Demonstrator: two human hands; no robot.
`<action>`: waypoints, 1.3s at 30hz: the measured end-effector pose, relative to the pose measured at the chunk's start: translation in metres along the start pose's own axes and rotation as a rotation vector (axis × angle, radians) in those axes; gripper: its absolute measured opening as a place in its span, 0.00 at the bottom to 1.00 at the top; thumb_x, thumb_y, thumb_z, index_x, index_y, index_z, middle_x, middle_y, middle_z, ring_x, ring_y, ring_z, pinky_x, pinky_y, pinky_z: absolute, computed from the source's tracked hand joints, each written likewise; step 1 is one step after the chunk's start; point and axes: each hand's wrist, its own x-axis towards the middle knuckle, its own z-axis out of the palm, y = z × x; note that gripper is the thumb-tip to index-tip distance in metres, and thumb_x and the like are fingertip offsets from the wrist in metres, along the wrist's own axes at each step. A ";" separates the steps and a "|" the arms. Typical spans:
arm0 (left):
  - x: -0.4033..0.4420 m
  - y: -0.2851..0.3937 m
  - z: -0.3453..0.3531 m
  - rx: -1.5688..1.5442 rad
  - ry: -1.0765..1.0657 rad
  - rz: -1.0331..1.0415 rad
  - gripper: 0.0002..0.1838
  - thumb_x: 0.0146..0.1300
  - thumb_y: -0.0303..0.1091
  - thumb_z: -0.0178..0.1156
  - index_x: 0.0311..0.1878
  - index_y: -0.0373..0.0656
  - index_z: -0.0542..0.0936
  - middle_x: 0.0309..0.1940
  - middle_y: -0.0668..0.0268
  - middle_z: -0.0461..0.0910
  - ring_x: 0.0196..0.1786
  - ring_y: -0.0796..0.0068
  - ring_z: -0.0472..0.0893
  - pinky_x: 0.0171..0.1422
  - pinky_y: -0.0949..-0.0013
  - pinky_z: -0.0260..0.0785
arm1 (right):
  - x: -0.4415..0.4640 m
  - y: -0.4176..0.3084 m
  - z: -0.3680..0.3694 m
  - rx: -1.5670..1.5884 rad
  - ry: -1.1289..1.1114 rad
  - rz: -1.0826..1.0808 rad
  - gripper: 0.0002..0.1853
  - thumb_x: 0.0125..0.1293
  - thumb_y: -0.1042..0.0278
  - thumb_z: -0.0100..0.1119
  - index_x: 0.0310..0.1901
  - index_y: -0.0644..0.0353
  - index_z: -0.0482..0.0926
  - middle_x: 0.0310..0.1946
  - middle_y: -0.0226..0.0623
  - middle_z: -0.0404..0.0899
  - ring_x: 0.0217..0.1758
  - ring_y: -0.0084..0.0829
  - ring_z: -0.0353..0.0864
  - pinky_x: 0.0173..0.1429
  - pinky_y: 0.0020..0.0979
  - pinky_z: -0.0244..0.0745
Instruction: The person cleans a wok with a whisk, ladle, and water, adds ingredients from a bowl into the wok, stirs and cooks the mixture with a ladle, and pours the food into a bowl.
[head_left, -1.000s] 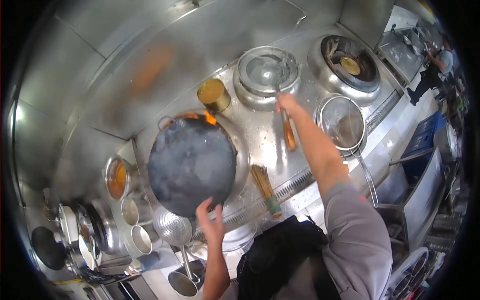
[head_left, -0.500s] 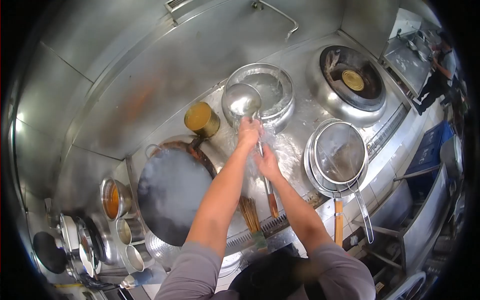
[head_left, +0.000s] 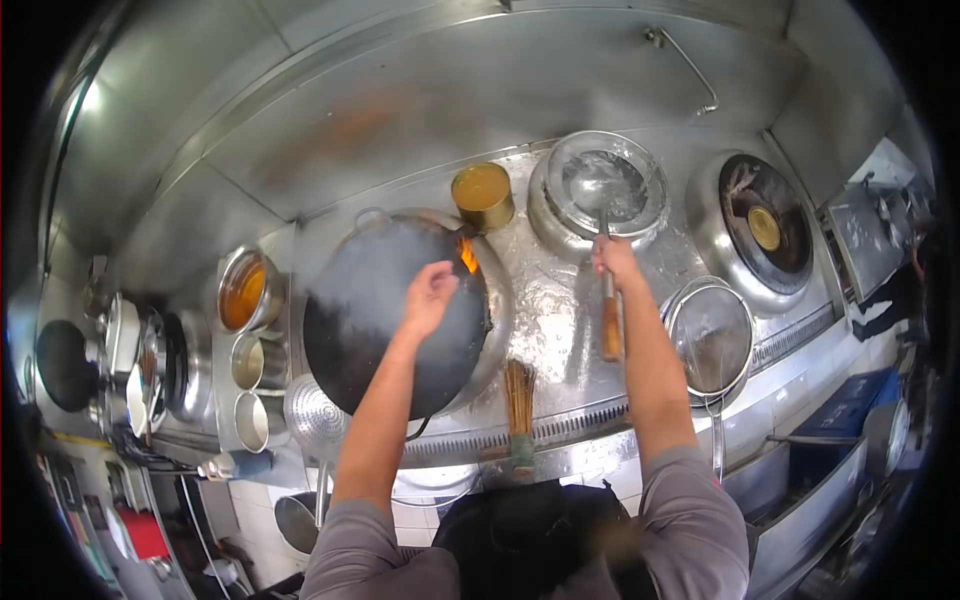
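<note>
My right hand (head_left: 615, 258) is closed round the shaft of a ladle (head_left: 610, 325) with a wooden handle end. The ladle's bowl is down in a round metal basin of water (head_left: 560, 225). Above the smoking black wok (head_left: 385, 355) hangs my left hand (head_left: 431, 292), its fingers curled together; whether anything is between them is too small to tell. An orange flame (head_left: 467, 254) shows at the wok's back right rim. Behind the wok stands a yellow-brown can (head_left: 483, 196), and a bamboo brush (head_left: 520, 410) lies on the front of the steel counter.
On the right are a wire strainer (head_left: 711, 340) and a second burner (head_left: 765, 225). A perforated ladle (head_left: 316, 412), metal pots and a bowl of orange liquid (head_left: 243, 292) stand left. A tap (head_left: 690, 70) is on the back wall. Part of another person (head_left: 900, 290) shows far right.
My hands have moved apart from the ladle's shaft: the left to above the wok, the right still on the ladle. The ladle's bowl has gone into the basin. Water no longer runs from the tap.
</note>
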 end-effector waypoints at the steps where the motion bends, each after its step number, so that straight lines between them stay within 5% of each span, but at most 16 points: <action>1: -0.006 -0.020 -0.022 0.016 0.047 -0.011 0.19 0.75 0.38 0.67 0.62 0.39 0.81 0.55 0.57 0.86 0.60 0.67 0.84 0.65 0.62 0.77 | -0.020 -0.013 0.005 -0.016 -0.006 -0.009 0.12 0.75 0.68 0.56 0.53 0.67 0.73 0.28 0.41 0.79 0.21 0.38 0.79 0.23 0.42 0.75; 3: -0.023 -0.032 -0.059 0.075 0.119 -0.062 0.18 0.75 0.38 0.67 0.61 0.39 0.81 0.51 0.57 0.87 0.56 0.68 0.85 0.63 0.63 0.79 | -0.076 -0.030 0.008 0.157 0.029 -0.005 0.09 0.77 0.64 0.61 0.47 0.60 0.74 0.25 0.28 0.70 0.17 0.19 0.64 0.17 0.26 0.61; 9: -0.034 -0.063 -0.053 -0.081 0.248 -0.329 0.16 0.76 0.42 0.63 0.51 0.36 0.84 0.41 0.53 0.87 0.37 0.60 0.89 0.47 0.59 0.82 | -0.188 -0.076 0.015 0.310 -0.182 0.101 0.12 0.81 0.64 0.58 0.58 0.59 0.78 0.24 0.24 0.68 0.17 0.14 0.61 0.16 0.23 0.57; 10: -0.037 -0.025 -0.053 0.138 0.119 -0.297 0.13 0.74 0.35 0.61 0.51 0.34 0.79 0.43 0.52 0.86 0.31 0.63 0.89 0.43 0.58 0.81 | -0.209 -0.085 0.023 0.312 -0.209 0.135 0.14 0.81 0.64 0.57 0.62 0.59 0.77 0.25 0.23 0.68 0.17 0.13 0.61 0.15 0.22 0.57; 12: -0.018 -0.057 -0.019 0.485 0.165 -0.138 0.12 0.68 0.29 0.64 0.51 0.36 0.78 0.39 0.53 0.86 0.37 0.57 0.90 0.46 0.54 0.81 | -0.258 -0.111 0.051 0.285 -0.257 0.141 0.17 0.82 0.64 0.56 0.66 0.61 0.76 0.25 0.23 0.67 0.18 0.12 0.61 0.15 0.19 0.55; 13: -0.029 -0.006 -0.021 0.170 0.173 -0.276 0.14 0.67 0.32 0.60 0.53 0.36 0.77 0.49 0.40 0.85 0.56 0.37 0.84 0.62 0.44 0.76 | -0.275 -0.119 0.067 0.257 -0.300 0.183 0.17 0.82 0.64 0.56 0.66 0.61 0.76 0.25 0.23 0.67 0.18 0.12 0.61 0.15 0.19 0.55; 17: -0.025 0.061 -0.006 -0.190 0.081 -0.505 0.19 0.67 0.32 0.60 0.56 0.29 0.75 0.51 0.33 0.83 0.59 0.39 0.84 0.65 0.45 0.75 | -0.306 -0.117 0.111 0.208 -0.349 0.192 0.19 0.82 0.65 0.56 0.69 0.62 0.73 0.26 0.25 0.68 0.16 0.12 0.61 0.13 0.19 0.53; 21: -0.003 0.002 0.005 0.091 -0.052 -0.402 0.16 0.68 0.33 0.60 0.53 0.32 0.78 0.53 0.37 0.84 0.59 0.43 0.84 0.66 0.47 0.74 | -0.290 -0.072 0.137 -0.062 -0.363 0.148 0.23 0.81 0.63 0.59 0.71 0.62 0.72 0.26 0.26 0.70 0.16 0.15 0.63 0.15 0.21 0.57; 23: -0.020 -0.024 -0.009 0.287 0.129 -0.122 0.14 0.63 0.25 0.59 0.52 0.39 0.84 0.51 0.51 0.87 0.52 0.51 0.88 0.57 0.55 0.79 | -0.283 -0.052 0.143 -0.178 -0.369 -0.056 0.23 0.79 0.62 0.61 0.70 0.61 0.74 0.26 0.25 0.71 0.15 0.16 0.64 0.13 0.24 0.57; 24: -0.036 -0.036 -0.028 0.317 0.106 -0.086 0.16 0.62 0.23 0.58 0.52 0.43 0.85 0.54 0.53 0.87 0.62 0.53 0.84 0.66 0.57 0.75 | -0.281 -0.048 0.140 -0.244 -0.315 -0.144 0.24 0.80 0.61 0.60 0.73 0.58 0.73 0.26 0.25 0.69 0.15 0.13 0.63 0.15 0.23 0.57; 28: -0.131 -0.090 -0.130 0.348 0.312 -0.166 0.17 0.62 0.24 0.60 0.54 0.44 0.85 0.53 0.55 0.87 0.57 0.53 0.86 0.66 0.58 0.77 | -0.198 -0.020 0.072 -0.395 -0.118 -0.346 0.28 0.79 0.63 0.61 0.76 0.61 0.71 0.29 0.34 0.81 0.21 0.27 0.78 0.22 0.32 0.70; 30: -0.179 -0.141 -0.180 0.609 0.389 -0.075 0.16 0.65 0.26 0.62 0.56 0.42 0.85 0.50 0.56 0.88 0.54 0.58 0.87 0.64 0.60 0.78 | -0.144 -0.013 0.023 -0.978 0.292 -0.967 0.29 0.77 0.65 0.60 0.76 0.62 0.70 0.38 0.52 0.89 0.36 0.50 0.89 0.39 0.46 0.82; 31: -0.195 -0.135 -0.201 0.360 0.361 -0.417 0.14 0.69 0.27 0.61 0.56 0.42 0.85 0.48 0.58 0.88 0.53 0.63 0.86 0.63 0.61 0.77 | -0.136 -0.022 0.012 -1.043 0.329 -0.741 0.28 0.77 0.64 0.60 0.75 0.62 0.70 0.44 0.57 0.88 0.45 0.55 0.88 0.47 0.49 0.81; 32: -0.219 -0.131 -0.211 0.268 0.469 -0.286 0.16 0.65 0.23 0.56 0.55 0.36 0.83 0.48 0.54 0.87 0.56 0.58 0.85 0.65 0.56 0.76 | -0.126 -0.038 0.006 -1.086 0.376 -0.510 0.28 0.76 0.63 0.59 0.73 0.63 0.71 0.49 0.63 0.86 0.54 0.61 0.87 0.55 0.53 0.81; 35: -0.235 -0.119 -0.234 0.531 0.471 -0.342 0.15 0.66 0.16 0.56 0.53 0.36 0.81 0.45 0.58 0.88 0.48 0.61 0.87 0.57 0.60 0.79 | -0.064 -0.037 -0.021 -1.191 0.466 -0.296 0.21 0.73 0.69 0.55 0.66 0.64 0.76 0.45 0.67 0.86 0.51 0.65 0.86 0.54 0.58 0.80; 39: -0.198 -0.097 -0.201 0.317 0.452 -0.209 0.10 0.70 0.20 0.59 0.52 0.38 0.82 0.43 0.60 0.87 0.47 0.70 0.87 0.54 0.66 0.79 | -0.014 -0.011 -0.048 -0.971 0.377 -0.262 0.12 0.73 0.68 0.59 0.50 0.67 0.81 0.35 0.55 0.87 0.32 0.50 0.89 0.38 0.48 0.84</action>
